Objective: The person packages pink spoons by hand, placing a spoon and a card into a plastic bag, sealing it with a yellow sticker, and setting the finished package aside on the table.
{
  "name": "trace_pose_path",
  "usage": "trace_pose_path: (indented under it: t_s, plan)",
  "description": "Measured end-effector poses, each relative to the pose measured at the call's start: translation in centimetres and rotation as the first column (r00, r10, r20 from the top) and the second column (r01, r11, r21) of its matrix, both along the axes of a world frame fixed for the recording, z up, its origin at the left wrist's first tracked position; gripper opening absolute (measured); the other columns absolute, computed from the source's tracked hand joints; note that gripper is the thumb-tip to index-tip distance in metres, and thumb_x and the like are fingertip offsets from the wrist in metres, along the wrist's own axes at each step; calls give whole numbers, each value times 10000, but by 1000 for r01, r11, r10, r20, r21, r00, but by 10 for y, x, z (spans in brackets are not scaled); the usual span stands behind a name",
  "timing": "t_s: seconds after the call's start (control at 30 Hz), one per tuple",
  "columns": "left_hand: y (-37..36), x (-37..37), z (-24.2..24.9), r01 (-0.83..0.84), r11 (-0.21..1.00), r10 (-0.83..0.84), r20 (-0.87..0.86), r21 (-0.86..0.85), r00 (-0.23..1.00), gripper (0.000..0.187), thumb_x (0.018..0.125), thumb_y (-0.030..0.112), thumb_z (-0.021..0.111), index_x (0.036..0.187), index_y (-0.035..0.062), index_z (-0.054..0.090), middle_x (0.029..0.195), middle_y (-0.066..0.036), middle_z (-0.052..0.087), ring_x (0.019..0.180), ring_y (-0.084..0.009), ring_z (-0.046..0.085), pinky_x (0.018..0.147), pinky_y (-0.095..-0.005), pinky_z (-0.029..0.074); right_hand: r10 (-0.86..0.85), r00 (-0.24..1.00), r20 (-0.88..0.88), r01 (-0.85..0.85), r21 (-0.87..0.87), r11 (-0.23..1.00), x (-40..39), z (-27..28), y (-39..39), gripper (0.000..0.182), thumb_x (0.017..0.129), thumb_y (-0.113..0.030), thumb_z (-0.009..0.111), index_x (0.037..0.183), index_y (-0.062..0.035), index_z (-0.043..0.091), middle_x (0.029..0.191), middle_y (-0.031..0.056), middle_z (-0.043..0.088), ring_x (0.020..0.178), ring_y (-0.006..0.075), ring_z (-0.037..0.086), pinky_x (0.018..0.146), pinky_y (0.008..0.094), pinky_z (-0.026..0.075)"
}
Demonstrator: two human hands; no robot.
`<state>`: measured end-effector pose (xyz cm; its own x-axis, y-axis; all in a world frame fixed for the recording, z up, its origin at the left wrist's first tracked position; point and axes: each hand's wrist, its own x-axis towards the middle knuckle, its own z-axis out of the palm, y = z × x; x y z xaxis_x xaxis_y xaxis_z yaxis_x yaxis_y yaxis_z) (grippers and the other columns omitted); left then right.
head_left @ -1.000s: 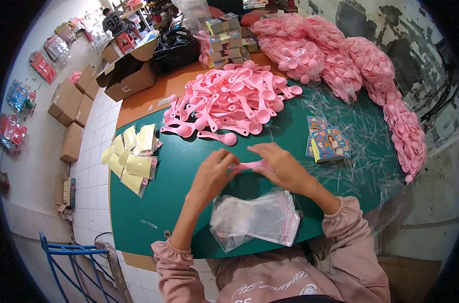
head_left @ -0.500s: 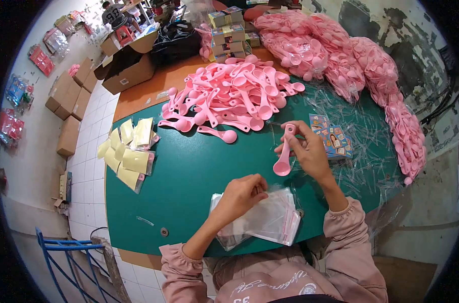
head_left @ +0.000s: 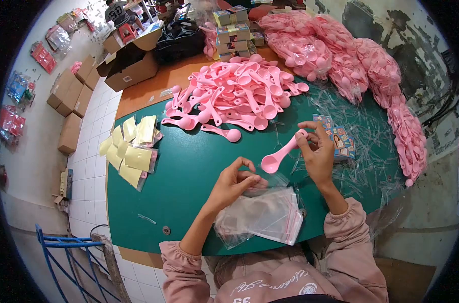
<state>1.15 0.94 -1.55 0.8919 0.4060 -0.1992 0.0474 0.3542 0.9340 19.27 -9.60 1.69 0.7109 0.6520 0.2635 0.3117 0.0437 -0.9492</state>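
Observation:
My right hand (head_left: pixel 318 154) pinches the handle end of a pink measuring spoon (head_left: pixel 285 150), its bowl pointing left toward my other hand. My left hand (head_left: pixel 237 184) has its thumb and curled fingers at the mouth of a clear plastic bag (head_left: pixel 276 180), which it appears to grip. Under that hand lies a stack of clear bags (head_left: pixel 270 214) near the table's front edge. Just behind my right hand sits a stack of printed cards (head_left: pixel 344 144), partly hidden. A single pink spoon (head_left: pixel 222 133) rests in front of the large spoon pile (head_left: pixel 234 93).
Filled bags with yellowish cards (head_left: pixel 133 151) lie on the left of the green table (head_left: pixel 189 166). Clear plastic strips (head_left: pixel 360 171) litter the right side. Big bags of pink spoons (head_left: pixel 335 55) line the back right. Card bundles (head_left: pixel 233 33) and an open carton (head_left: pixel 131 70) stand behind.
The spoon in my right hand has swung from nearly upright to a leftward tilt. My left hand has risen slightly, its fingers spreading, and lifted the bag's edge.

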Motion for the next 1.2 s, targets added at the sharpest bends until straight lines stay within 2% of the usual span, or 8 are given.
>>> trace_pose_path:
  t_s: [0.37, 0.6, 0.7, 0.77, 0.87, 1.03, 1.07, 1.2]
  plan:
    - [3, 0, 2, -52, 997, 57, -81, 65, 995, 249, 874, 103, 543, 1090, -20, 539, 902, -84, 641, 814, -111, 610, 736, -218, 495, 136, 990, -31, -132, 118, 984, -10, -2, 0, 180, 820, -83, 596, 972, -14, 529, 725, 56, 614, 677, 85, 600, 569, 211, 467]
    - [-5, 4, 2, -59, 985, 65, -31, 164, 997, 255, 897, 147, 515, 1077, -31, 547, 948, -47, 618, 869, -88, 570, 765, -229, 480, 350, 929, -120, -362, -89, 928, -8, -2, 0, 257, 797, -84, 624, 967, -21, 442, 716, 71, 615, 638, 84, 587, 553, 208, 451]
    - [-2, 5, 12, -160, 986, 160, -2, -51, 987, 291, 921, 208, 475, 1066, -27, 567, 945, -21, 606, 836, -74, 548, 737, -211, 453, 368, 921, -128, -381, -96, 920, -7, 2, -1, 260, 801, -92, 626, 955, -22, 429, 728, 71, 617, 631, 82, 578, 538, 209, 447]
    - [11, -4, 4, 190, 982, -190, -152, -12, 970, 369, 932, 261, 434, 1118, -45, 524, 988, -114, 616, 899, -170, 597, 815, -278, 479, 335, 932, -137, -347, -83, 934, -6, 7, -2, 262, 803, -101, 630, 952, -20, 430, 738, 73, 617, 635, 84, 576, 536, 211, 447]
    - [10, -3, 10, 222, 974, -215, -121, 46, 969, 380, 929, 274, 441, 1100, -54, 529, 971, -123, 620, 879, -171, 603, 795, -279, 490, 299, 952, -67, -303, -53, 952, -6, 10, -4, 249, 828, -136, 615, 938, -16, 428, 749, 67, 615, 630, 90, 571, 531, 203, 445]
    - [8, 3, 22, 148, 989, -146, -62, 24, 987, 347, 927, 270, 452, 1042, -35, 569, 906, -82, 625, 781, -110, 578, 677, -232, 475, 494, 869, 38, -494, 124, 860, -20, 1, -11, 431, 892, -405, 471, 1026, 4, 453, 929, 138, 588, 776, 172, 587, 709, 287, 472]
    - [9, 5, 20, 126, 992, -125, -79, 6, 989, 371, 926, 272, 449, 1095, -47, 536, 936, -118, 626, 821, -161, 619, 715, -260, 510, 612, 788, 71, -608, -75, 791, -15, 9, -19, 580, 881, -532, 366, 1061, 3, 494, 1098, 163, 524, 982, 215, 527, 864, 338, 408]
    - [7, 9, 21, 76, 997, -76, 0, -20, 997, 374, 932, 272, 434, 1115, -41, 528, 932, -127, 628, 818, -171, 624, 702, -265, 514, 654, 652, 383, -625, -217, 750, -16, 12, -24, 531, 882, -522, 369, 1055, -70, 586, 1247, 141, 439, 1149, 255, 380, 936, 356, 324]
